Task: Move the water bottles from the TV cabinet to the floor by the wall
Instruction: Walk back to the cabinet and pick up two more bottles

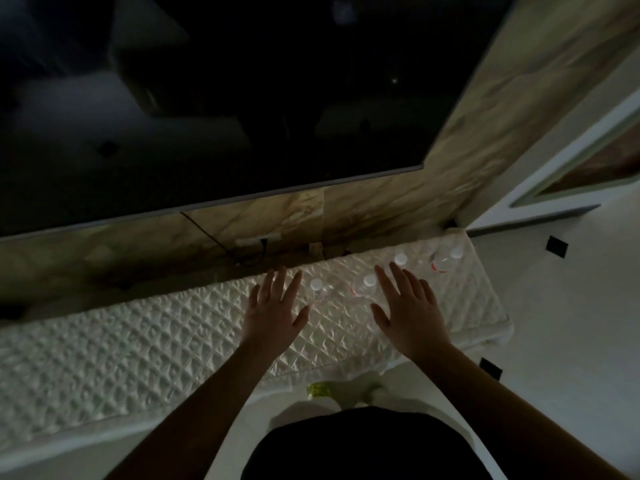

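Note:
Several clear water bottles with white caps stand on the TV cabinet (138, 341), which is covered by a quilted white cloth. One bottle (318, 289) and a second bottle (367, 285) stand between my hands. A third bottle (401, 259) shows just beyond my right fingers. Another bottle (446, 258) with a red label stands near the cabinet's right end. My left hand (275, 308) hovers open with spread fingers, left of the bottles. My right hand (408, 306) is open too, fingers straight, just right of the second bottle. Neither hand holds anything.
A large dark TV screen (207, 116) hangs above the cabinet on a marbled wall (467, 150). A cable and power strip (258, 241) lie behind the cabinet. White floor (571, 323) with black tile marks lies to the right, by a framed panel.

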Action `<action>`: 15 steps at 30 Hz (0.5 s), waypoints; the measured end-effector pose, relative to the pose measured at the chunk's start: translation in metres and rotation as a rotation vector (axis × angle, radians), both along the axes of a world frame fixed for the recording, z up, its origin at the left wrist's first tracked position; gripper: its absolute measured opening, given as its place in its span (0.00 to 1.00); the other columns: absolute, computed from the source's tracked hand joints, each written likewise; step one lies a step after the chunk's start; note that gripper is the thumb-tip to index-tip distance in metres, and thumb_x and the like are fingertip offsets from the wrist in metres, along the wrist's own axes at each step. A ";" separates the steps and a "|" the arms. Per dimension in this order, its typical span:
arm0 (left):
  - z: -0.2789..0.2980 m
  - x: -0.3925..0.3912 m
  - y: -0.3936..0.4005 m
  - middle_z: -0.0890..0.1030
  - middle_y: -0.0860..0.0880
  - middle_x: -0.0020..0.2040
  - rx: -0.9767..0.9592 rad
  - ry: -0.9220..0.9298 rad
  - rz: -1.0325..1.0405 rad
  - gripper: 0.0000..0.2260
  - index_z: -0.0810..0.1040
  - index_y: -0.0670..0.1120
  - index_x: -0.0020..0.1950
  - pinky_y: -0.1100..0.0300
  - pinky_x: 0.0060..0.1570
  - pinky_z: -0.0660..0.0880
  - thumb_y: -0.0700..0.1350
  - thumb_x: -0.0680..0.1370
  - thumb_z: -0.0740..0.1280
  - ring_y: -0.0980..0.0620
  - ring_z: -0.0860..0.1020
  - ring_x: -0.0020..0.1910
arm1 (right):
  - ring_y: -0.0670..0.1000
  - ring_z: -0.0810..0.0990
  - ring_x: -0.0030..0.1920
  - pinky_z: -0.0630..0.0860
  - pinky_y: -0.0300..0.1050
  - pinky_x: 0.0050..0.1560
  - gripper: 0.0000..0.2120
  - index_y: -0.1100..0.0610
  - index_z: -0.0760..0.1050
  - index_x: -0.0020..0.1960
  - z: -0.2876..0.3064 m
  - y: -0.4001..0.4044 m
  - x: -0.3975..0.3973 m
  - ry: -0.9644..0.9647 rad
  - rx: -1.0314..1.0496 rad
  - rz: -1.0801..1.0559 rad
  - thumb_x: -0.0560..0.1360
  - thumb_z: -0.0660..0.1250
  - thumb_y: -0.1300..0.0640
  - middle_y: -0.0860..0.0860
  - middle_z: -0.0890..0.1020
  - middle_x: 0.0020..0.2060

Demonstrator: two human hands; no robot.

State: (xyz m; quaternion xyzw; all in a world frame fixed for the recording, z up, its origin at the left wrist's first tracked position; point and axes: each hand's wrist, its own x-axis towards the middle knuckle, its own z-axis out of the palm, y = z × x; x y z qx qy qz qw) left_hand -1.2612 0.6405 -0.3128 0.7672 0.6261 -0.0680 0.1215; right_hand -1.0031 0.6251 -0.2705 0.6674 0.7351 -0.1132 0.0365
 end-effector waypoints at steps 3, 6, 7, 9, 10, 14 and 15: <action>-0.014 0.000 0.007 0.60 0.43 0.76 -0.024 0.000 0.004 0.31 0.56 0.51 0.77 0.43 0.68 0.65 0.64 0.77 0.49 0.42 0.61 0.74 | 0.56 0.60 0.75 0.62 0.54 0.72 0.34 0.49 0.48 0.77 -0.016 0.019 0.005 -0.012 -0.039 0.035 0.77 0.58 0.40 0.55 0.58 0.76; -0.027 0.004 0.016 0.59 0.43 0.77 -0.049 0.031 0.021 0.32 0.53 0.52 0.78 0.44 0.69 0.63 0.64 0.76 0.46 0.42 0.58 0.75 | 0.57 0.64 0.73 0.66 0.54 0.69 0.35 0.50 0.52 0.77 -0.036 0.039 0.009 -0.008 -0.070 0.068 0.75 0.61 0.42 0.56 0.61 0.75; -0.032 0.007 0.020 0.58 0.44 0.77 -0.060 0.046 0.026 0.32 0.52 0.52 0.78 0.44 0.69 0.63 0.65 0.76 0.45 0.42 0.58 0.75 | 0.57 0.65 0.73 0.67 0.54 0.68 0.34 0.50 0.53 0.77 -0.043 0.045 0.011 -0.001 -0.080 0.080 0.75 0.62 0.43 0.56 0.62 0.74; -0.042 0.011 0.027 0.59 0.43 0.77 -0.079 0.063 0.043 0.32 0.52 0.52 0.78 0.44 0.68 0.64 0.65 0.76 0.45 0.42 0.58 0.75 | 0.57 0.63 0.73 0.65 0.53 0.69 0.34 0.50 0.51 0.77 -0.056 0.059 0.013 0.012 -0.110 0.099 0.76 0.61 0.43 0.56 0.60 0.75; -0.047 0.014 0.031 0.59 0.43 0.77 -0.086 0.064 0.054 0.32 0.53 0.52 0.78 0.44 0.68 0.64 0.65 0.76 0.45 0.42 0.59 0.75 | 0.56 0.62 0.74 0.64 0.53 0.70 0.34 0.50 0.49 0.77 -0.064 0.065 0.015 0.017 -0.128 0.107 0.77 0.60 0.43 0.55 0.58 0.76; -0.071 0.029 0.046 0.59 0.43 0.76 -0.105 0.059 0.073 0.33 0.53 0.51 0.77 0.44 0.68 0.63 0.65 0.76 0.48 0.42 0.59 0.75 | 0.56 0.60 0.74 0.63 0.52 0.72 0.35 0.49 0.46 0.77 -0.098 0.087 0.021 0.008 -0.209 0.136 0.77 0.60 0.44 0.55 0.55 0.76; -0.077 0.034 0.050 0.59 0.43 0.77 -0.113 0.053 0.073 0.33 0.53 0.51 0.77 0.44 0.69 0.62 0.65 0.76 0.51 0.42 0.59 0.75 | 0.56 0.61 0.74 0.63 0.52 0.71 0.35 0.49 0.46 0.77 -0.107 0.091 0.022 0.001 -0.226 0.148 0.77 0.60 0.45 0.55 0.56 0.76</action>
